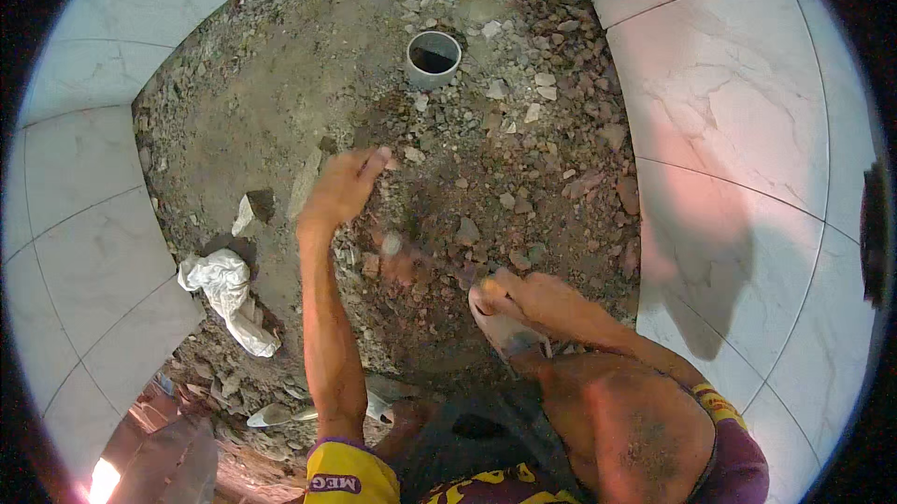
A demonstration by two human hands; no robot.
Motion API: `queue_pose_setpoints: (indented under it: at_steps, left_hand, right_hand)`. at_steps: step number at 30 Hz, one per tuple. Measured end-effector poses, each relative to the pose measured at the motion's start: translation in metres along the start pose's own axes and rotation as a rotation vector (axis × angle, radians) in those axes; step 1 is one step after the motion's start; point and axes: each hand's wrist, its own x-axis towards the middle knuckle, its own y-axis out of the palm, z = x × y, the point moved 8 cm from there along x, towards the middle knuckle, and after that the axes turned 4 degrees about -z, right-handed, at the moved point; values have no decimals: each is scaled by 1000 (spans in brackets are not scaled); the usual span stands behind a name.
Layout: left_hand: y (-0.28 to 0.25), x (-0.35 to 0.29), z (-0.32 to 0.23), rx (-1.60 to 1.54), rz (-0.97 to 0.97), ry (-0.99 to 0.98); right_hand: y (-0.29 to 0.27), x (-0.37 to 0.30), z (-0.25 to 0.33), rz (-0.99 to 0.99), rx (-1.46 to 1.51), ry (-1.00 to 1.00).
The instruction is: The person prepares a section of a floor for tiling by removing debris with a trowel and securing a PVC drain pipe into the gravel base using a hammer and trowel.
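My left hand (pixel 342 190) is over the rubble left of the middle, with its fingers curled closed. A small pale chip (pixel 391 164) shows by its fingertips; I cannot tell whether it is held. My right hand (pixel 511 295), low and just right of the middle, is wrapped round a slim hand tool (pixel 447 267). The tool points left and is smeared by motion, so its kind is unclear. Near its far end is a blurred pale spot (pixel 391 244). Broken stone and dirt (pixel 439 317) lie under both hands.
An upright open pipe end (pixel 434 78) sticks out of the ground beyond my hands. A crumpled white bag (pixel 229 298) lies at the left. Marbled tile walls (pixel 729 102) enclose the rubble on both sides. My shoe (pixel 505 331) stands beneath my right hand.
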Motion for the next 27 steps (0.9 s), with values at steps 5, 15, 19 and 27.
queue_pose_setpoints:
  at_steps: [5,15,19,27]
  left_hand:
    - [-46,-11,-9,-146,-347,223]
    - [-14,151,-68,-447,-496,297]
    - [14,171,-54,-279,-443,317]
    - [23,166,-35,-105,-469,414]
  right_hand:
    - [-3,35,30,185,-110,-256]
    - [-262,304,-25,-623,266,-315]
    - [-255,329,-40,-555,-477,-548]
    - [-243,302,-49,-830,-127,-302]
